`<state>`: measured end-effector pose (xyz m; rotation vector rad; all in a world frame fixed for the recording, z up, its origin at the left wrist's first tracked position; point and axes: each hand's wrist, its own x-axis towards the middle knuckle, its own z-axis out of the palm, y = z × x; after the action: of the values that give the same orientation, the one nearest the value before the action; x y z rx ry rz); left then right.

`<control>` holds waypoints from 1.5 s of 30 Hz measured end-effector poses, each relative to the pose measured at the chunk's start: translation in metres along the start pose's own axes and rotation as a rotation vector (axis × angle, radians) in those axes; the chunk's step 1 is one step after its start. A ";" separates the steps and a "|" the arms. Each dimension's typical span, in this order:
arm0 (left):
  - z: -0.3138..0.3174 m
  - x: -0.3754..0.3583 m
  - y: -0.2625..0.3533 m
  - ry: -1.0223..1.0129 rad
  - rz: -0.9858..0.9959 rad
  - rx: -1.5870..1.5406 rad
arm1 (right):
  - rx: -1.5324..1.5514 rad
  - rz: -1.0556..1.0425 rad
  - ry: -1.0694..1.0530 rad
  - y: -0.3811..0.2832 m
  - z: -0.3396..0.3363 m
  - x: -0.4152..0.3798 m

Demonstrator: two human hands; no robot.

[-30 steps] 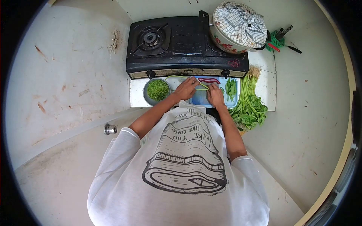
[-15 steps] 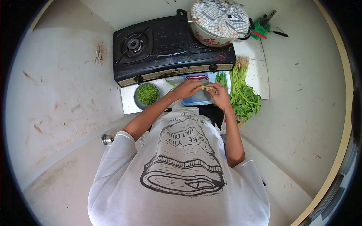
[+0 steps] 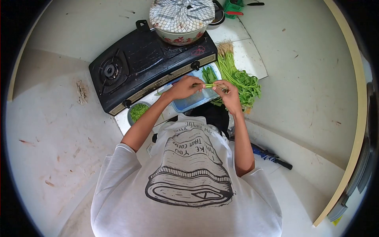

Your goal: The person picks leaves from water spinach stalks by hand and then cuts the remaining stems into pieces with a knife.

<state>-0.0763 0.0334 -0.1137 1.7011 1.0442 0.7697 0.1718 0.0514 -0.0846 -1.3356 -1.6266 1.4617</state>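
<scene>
My left hand (image 3: 186,87) is closed, its fingertips pinching a thin green vegetable stalk (image 3: 209,85). My right hand (image 3: 229,95) pinches the same stalk near its pale, root-like end. Both hands hover over a blue tray (image 3: 188,105) that holds some cut green leaves (image 3: 209,74). Right of the tray lies a bunch of leafy green stalks (image 3: 237,77) with its roots (image 3: 225,48) pointing away from me. Beyond my left forearm sits a grey bowl of finely chopped greens (image 3: 139,112).
A black two-burner stove (image 3: 138,59) stands behind the tray. On its right side rests a flowered pot (image 3: 179,37) covered by a checked cloth (image 3: 182,15). A green basket (image 3: 233,6) with utensils is at the back. White tiles (image 3: 246,55) form the counter.
My view has turned, so the stove and counter appear shifted left and tilted. Both hands keep hold of the stalk, now over the tray's right part.
</scene>
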 end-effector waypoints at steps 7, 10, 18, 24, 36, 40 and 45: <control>-0.005 -0.005 0.005 -0.121 -0.244 -0.113 | 0.148 0.040 0.097 0.015 0.011 -0.001; -0.006 -0.013 -0.001 -0.118 -0.261 -0.188 | 0.260 0.000 0.097 0.026 0.019 0.002; -0.018 -0.035 -0.019 -0.121 -0.202 -0.081 | 0.290 0.020 -0.016 0.043 0.043 0.016; -0.013 -0.083 -0.068 0.160 -0.332 -0.062 | -0.296 -0.092 -0.069 0.088 0.056 0.051; 0.006 -0.165 -0.083 0.364 -0.566 -0.090 | -1.000 -0.463 -0.307 0.098 0.135 0.092; 0.004 -0.158 -0.079 0.376 -0.582 -0.083 | -1.138 -0.521 -0.360 0.111 0.140 0.093; -0.002 -0.139 -0.083 0.311 -0.569 -0.057 | -0.823 -0.432 -0.468 0.119 0.118 0.077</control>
<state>-0.1630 -0.0766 -0.1946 1.1607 1.6103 0.6857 0.0752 0.0654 -0.2410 -0.9193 -2.8080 0.8886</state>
